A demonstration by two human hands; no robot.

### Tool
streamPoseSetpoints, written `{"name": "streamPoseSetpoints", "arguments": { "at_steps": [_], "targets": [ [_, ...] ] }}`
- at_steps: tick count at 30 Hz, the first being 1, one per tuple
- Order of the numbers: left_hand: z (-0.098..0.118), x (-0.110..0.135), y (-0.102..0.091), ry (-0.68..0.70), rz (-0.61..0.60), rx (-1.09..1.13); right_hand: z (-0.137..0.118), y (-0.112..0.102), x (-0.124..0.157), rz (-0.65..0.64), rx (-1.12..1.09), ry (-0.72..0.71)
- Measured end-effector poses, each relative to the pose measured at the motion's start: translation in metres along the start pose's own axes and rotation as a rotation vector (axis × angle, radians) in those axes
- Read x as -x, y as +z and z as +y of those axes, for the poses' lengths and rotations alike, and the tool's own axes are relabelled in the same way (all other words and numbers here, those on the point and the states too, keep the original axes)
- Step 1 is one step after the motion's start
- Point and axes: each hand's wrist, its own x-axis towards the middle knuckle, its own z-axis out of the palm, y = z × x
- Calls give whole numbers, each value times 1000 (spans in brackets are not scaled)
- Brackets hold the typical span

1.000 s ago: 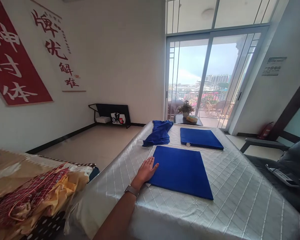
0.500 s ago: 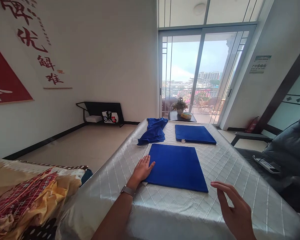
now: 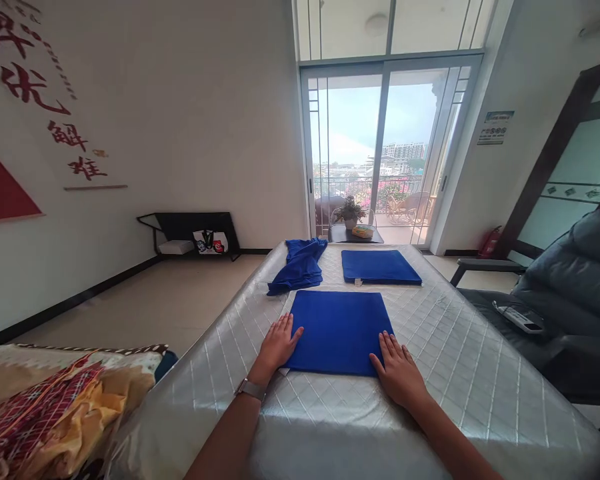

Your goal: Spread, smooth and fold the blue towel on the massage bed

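A flat blue folded cloth [image 3: 337,330] lies on the silvery quilted mattress [image 3: 455,373] in front of me. My left hand [image 3: 280,343] rests flat on its left edge, fingers stretched out. On its right edge, near the front corner, lies my right hand [image 3: 399,370], also open and flat with the thumb apart. Behind it sits a second blue folded cloth [image 3: 380,266] with a small white tag at its front edge. To the left of that one is a crumpled blue cloth [image 3: 300,263].
Patterned bedding [image 3: 55,407] is heaped at the lower left. A dark armchair [image 3: 570,300] with a white power strip [image 3: 519,317] on it stands to the right. Beyond the mattress, a small table [image 3: 337,235] holds a potted plant [image 3: 351,212] by the glass door.
My right hand has come in from the right and down onto the cloth's right edge. My left hand stays on the left edge. The view has shifted slightly to the right.
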Motion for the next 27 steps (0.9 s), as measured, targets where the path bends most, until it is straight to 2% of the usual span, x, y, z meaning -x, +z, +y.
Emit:
{"name": "streamPoseSetpoints", "arguments": {
  "at_steps": [3,6,10,12,15,17,20,22,27],
  "targets": [
    [22,6,-16,35,100,-46,3,4,2,28,21,20],
    [70,10,-24,219,101,-8,5,5,0,49,58,23],
    [156,4,-11,503,48,76,7,3,2,52,63,-11],
    [194,-1,-2,585,46,103,7,-1,5,47,56,-21],
    [225,-4,10,612,17,143,6,-6,9,31,56,-20],
    [226,-1,15,612,-17,154,5,-9,10,19,35,-11],
    [201,8,17,576,-68,141,2,-11,10,10,-36,36],
    [171,15,13,505,-113,109,1,-11,9,14,-79,65],
    [79,36,-5,241,-206,-10,0,-10,8,25,-122,79]
  ]
}}
